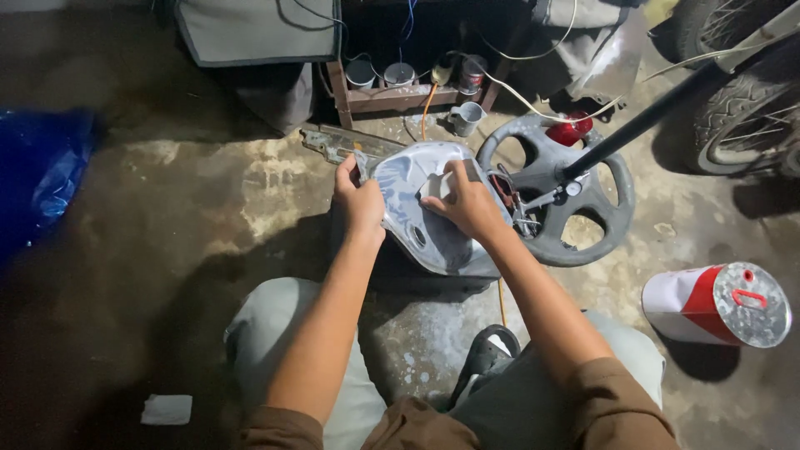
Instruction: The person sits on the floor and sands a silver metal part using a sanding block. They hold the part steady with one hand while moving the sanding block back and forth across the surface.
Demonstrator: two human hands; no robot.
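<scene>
Bodywork is what the 2 hands have between them: a curved grey panel (421, 212), glossy and dusted pale in patches, sits just above the middle of the frame, propped on the stained concrete floor (208, 208) in front of the person's knees. The right hand (468, 204) lies flat on the panel's upper face, fingers closed down over what seems to be a small pale sheet, perhaps abrasive paper, though it is too hidden to be sure. The left hand (358, 200) grips the panel's left edge, thumb on top and fingers curled round behind it. To rub such a surface well, I judge the pressing hand should keep its palm low and its pressure even, following the curve and not digging with the fingertips, while the other hand braces the edge so the piece does not rock. Both forearms reach forward from brown sleeves, elbows bent and wrists nearly straight. Just right of the panel lies a grey steering wheel (583, 225), crossed by a black pole (650, 117). At lower right a red and white can (717, 304) lies on its side; a metal cup (465, 118) stands at upper centre.
</scene>
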